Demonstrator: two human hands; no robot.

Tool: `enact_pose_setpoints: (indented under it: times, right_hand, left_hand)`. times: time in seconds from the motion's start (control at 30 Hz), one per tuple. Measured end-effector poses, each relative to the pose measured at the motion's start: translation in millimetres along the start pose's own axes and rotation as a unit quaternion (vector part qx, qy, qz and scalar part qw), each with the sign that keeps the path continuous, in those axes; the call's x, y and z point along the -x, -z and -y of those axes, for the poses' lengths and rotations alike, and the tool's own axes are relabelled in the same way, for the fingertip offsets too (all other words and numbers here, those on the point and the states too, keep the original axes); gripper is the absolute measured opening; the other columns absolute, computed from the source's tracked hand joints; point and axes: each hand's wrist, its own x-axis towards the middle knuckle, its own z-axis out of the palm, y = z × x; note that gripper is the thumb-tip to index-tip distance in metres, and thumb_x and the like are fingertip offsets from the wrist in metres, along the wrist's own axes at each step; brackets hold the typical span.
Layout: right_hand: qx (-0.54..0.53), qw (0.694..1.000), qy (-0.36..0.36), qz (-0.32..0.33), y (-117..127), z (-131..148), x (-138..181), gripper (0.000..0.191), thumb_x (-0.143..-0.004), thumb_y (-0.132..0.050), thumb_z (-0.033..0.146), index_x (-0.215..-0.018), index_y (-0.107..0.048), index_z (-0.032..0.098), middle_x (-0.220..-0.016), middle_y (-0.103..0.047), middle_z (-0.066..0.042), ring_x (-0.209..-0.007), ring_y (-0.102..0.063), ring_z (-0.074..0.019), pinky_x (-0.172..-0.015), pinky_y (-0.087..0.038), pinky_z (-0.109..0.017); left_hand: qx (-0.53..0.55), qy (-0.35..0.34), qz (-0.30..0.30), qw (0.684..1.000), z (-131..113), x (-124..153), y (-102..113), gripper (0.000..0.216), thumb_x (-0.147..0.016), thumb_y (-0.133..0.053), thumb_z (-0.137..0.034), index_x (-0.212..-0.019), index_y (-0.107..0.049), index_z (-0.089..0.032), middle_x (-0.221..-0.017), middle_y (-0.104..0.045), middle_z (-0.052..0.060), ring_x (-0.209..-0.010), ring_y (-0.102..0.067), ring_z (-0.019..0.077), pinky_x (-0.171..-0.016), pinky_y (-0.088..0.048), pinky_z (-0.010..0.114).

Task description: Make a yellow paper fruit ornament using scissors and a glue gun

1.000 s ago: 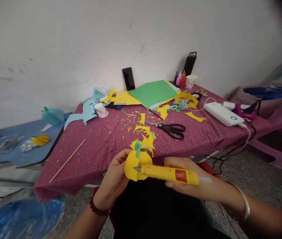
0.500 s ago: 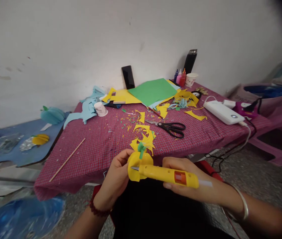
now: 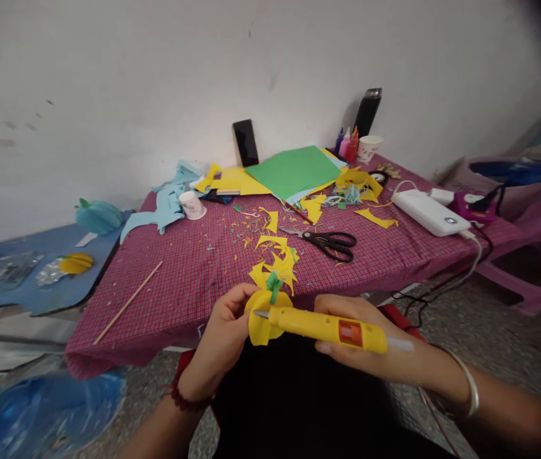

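Pinched in my left hand (image 3: 226, 335) is a yellow paper pumpkin (image 3: 261, 330) with a green paper stem (image 3: 274, 284) at its top. My right hand (image 3: 360, 319) is wrapped round a yellow hot glue gun (image 3: 311, 324); a clear glue stick (image 3: 400, 344) pokes out of its back end. The metal nozzle points left and lies over the pumpkin's yellow folds; whether it touches the paper I cannot tell. Just beyond the pumpkin, yellow paper scraps (image 3: 280, 262) lie on the checked tablecloth (image 3: 194, 280). Black-handled scissors (image 3: 330, 243) rest behind the glue gun, blades partly apart.
A wooden stick (image 3: 129, 301) lies at the left. Green paper sheets (image 3: 294, 171), a phone (image 3: 245, 143), a paper cup (image 3: 192, 205) and a black flask (image 3: 368, 113) stand or lie toward the wall. A white power bank (image 3: 430, 212) with cables sits right. Finished-looking blue (image 3: 99, 217) and yellow (image 3: 76, 263) paper pumpkins rest on a blue board.
The glue gun's nozzle has shifted slightly up across the pumpkin, and the gun has moved a little right. The pumpkin has turned slightly in my left hand.
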Motion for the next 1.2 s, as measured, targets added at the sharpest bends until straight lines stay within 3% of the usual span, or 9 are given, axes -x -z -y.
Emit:
enact_pose_setpoints:
  times: [0.57, 1.2]
  right_hand:
    - [-0.031, 0.999, -0.008, -0.030, 4.3, -5.7, -0.8, 0.021, -0.086, -0.062, 0.035, -0.079, -0.050, 0.019, -0.070, -0.049, 0.003, -0.058, -0.043, -0.0091, -0.050, -0.032, -0.021]
    - [0.003, 0.998, -0.002, -0.060, 4.4, -8.8, 0.9, 0.020, -0.088, -0.061, 0.034, -0.081, -0.050, 0.019, -0.071, -0.050, 0.003, -0.059, -0.045, -0.0096, -0.052, -0.034, -0.021]
  left_hand:
    - [-0.026, -0.003, -0.021, 0.999, -5.0, 2.2, 1.9, 0.024, -0.067, -0.085, -0.030, -0.081, -0.070, -0.019, -0.073, -0.071, -0.001, -0.059, -0.061, 0.0080, -0.056, -0.047, 0.017]
    - [-0.026, -0.020, -0.038, 0.999, -6.0, 3.0, 2.5, 0.025, -0.065, -0.085, -0.027, -0.082, -0.069, -0.018, -0.075, -0.072, 0.000, -0.061, -0.064, 0.0088, -0.058, -0.050, 0.017]
